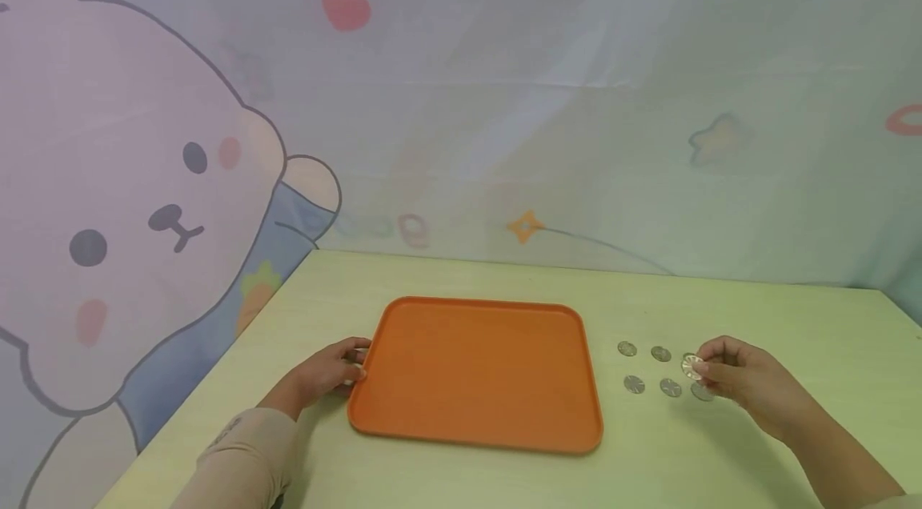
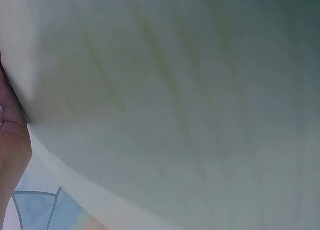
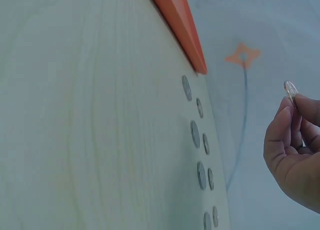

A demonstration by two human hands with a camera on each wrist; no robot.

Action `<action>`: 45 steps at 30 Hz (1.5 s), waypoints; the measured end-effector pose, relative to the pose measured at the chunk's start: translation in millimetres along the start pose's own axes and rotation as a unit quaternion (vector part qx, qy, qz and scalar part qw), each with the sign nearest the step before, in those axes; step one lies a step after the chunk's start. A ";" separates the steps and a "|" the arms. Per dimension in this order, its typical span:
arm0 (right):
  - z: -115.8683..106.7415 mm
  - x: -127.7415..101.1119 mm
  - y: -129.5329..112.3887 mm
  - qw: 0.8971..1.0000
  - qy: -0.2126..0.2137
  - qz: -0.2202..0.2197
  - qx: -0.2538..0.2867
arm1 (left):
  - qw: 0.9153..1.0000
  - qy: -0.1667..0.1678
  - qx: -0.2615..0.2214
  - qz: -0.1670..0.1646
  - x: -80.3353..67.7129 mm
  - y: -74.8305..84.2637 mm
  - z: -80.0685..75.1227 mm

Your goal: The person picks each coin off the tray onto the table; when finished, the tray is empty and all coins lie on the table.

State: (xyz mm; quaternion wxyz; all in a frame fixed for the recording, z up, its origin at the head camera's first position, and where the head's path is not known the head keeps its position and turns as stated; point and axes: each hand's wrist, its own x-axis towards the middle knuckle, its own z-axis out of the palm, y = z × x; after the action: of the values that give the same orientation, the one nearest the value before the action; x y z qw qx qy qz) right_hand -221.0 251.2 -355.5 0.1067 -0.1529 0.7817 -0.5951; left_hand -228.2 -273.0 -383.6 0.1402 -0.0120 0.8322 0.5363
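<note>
My right hand pinches a shiny coin between thumb and fingertips, raised over the right part of the table. The same coin shows nearly edge-on in the right wrist view. Beneath and left of that hand, several silver coins lie flat in two rows; the hand hides some of them from the head view. An orange tray with a raised rim lies left of the coins, nothing on it. My left hand touches the tray's left rim with thumb and loosely bent fingers.
Everything lies on a pale wood-grain table. Behind it hangs a printed cloth with a cartoon bear at left, meeting the table's far edge. In the right wrist view, the tray's corner stands close to the nearest coin.
</note>
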 end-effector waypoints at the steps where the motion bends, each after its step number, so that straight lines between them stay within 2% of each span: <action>1: -4.9 -3.4 3.0 1.000 0.004 0.006 0.000 | 1.000 0.001 0.000 0.000 -0.2 0.1 0.2; 9: -43.9 -28.1 32.3 0.999 0.027 0.027 0.013 | 1.000 -0.008 -0.005 0.002 -1.3 0.7 2.9; 17: -65.7 -50.4 51.6 0.993 0.094 0.076 -0.004 | 1.000 -0.011 0.000 0.005 -2.8 2.7 3.6; 23: -77.3 -56.4 57.9 0.982 0.123 0.126 -0.067 | 1.000 -0.006 0.000 0.000 -2.8 2.7 3.0; 31: -84.9 -44.7 71.1 0.969 0.107 0.176 -0.133 | 1.000 -0.006 0.002 0.003 -2.0 1.4 1.1; 36: -83.0 -36.2 70.0 0.957 0.090 0.176 -0.212 | 1.000 -0.010 -0.003 0.003 -2.3 1.2 1.4; 45: -82.7 -27.9 64.1 0.955 0.064 0.174 -0.233 | 1.000 -0.006 -0.001 0.004 3.0 -0.5 3.4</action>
State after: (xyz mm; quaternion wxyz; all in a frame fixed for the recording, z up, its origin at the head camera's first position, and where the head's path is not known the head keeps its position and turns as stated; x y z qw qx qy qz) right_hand -231.1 351.4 -395.4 0.1196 0.0031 0.9185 -0.3769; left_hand -230.3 -269.7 -386.1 0.1436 -0.0055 0.8309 0.5375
